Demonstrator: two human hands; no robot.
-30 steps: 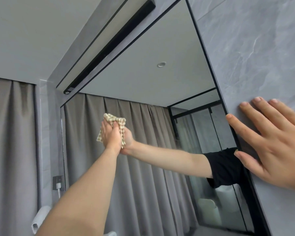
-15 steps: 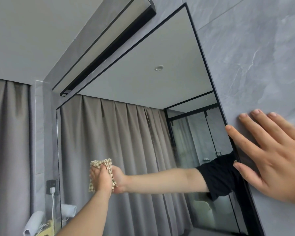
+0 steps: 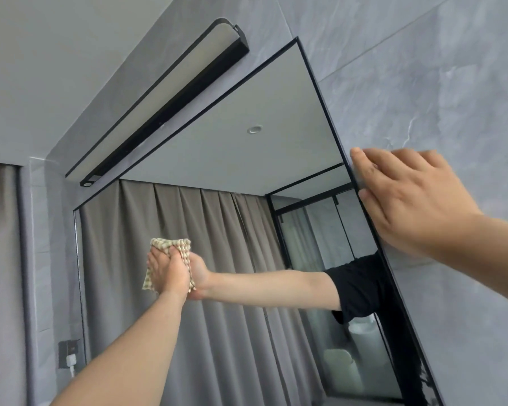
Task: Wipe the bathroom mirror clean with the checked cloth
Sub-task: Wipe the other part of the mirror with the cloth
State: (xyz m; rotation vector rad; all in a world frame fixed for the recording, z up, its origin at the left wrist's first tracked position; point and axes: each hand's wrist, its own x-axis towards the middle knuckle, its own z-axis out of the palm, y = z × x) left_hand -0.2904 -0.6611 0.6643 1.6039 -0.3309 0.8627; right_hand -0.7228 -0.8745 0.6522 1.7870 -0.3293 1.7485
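Right now my left hand (image 3: 170, 273) has its fingers curled round the checked cloth (image 3: 173, 247), a bunched beige-and-white wad pressed flat against the glass of the mirror (image 3: 247, 171), in the left half of the pane and about mid-height. Cloth and knuckles meet their own reflection there, with the mirrored forearm (image 3: 261, 285) running off to the right into a black sleeve (image 3: 355, 285). My right hand (image 3: 408, 200) lies spread with straight fingers on the grey marbled wall tile (image 3: 423, 83), its fingertips touching the mirror's thin black right-hand frame; it holds nothing and looks slightly blurred. Above the mirror a long black light bar (image 3: 165, 106) sits on the wall. The glass shows a grey curtain (image 3: 217, 317), a round ceiling downlight (image 3: 254, 129) and a black-framed glass screen (image 3: 320, 230). Left of the mirror, low down, I can see a dark wall socket (image 3: 68, 348) with a white plug (image 3: 71, 361); any marking on them is too small to read.
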